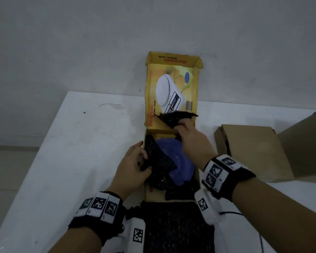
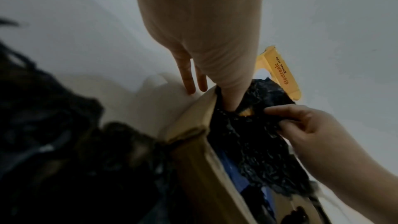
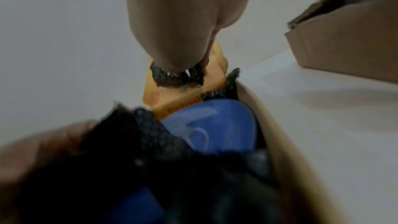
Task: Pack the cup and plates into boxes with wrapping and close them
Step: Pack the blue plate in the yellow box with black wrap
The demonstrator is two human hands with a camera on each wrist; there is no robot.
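Note:
A yellow kitchen-scale box (image 1: 148,190) lies open on the white table, its lid (image 1: 171,88) raised against the wall. Inside it a blue plate (image 1: 179,161) lies on black mesh wrapping (image 1: 159,157). My left hand (image 1: 133,165) pinches the wrapping's left fold at the box's left wall. My right hand (image 1: 188,132) grips the far corner of the wrapping (image 1: 177,116) above the plate. In the right wrist view the blue plate (image 3: 219,125) shows between dark folds of wrapping (image 3: 150,135). In the left wrist view the black wrapping (image 2: 254,134) fills the box, with my right hand (image 2: 305,125) holding it.
Two brown cardboard boxes (image 1: 252,150) (image 1: 306,143) stand on the table to the right. More black mesh wrapping (image 1: 175,227) lies at the table's near edge below the box. A grey wall rises behind the table (image 1: 80,134); a thin cable (image 1: 252,225) runs at the lower right.

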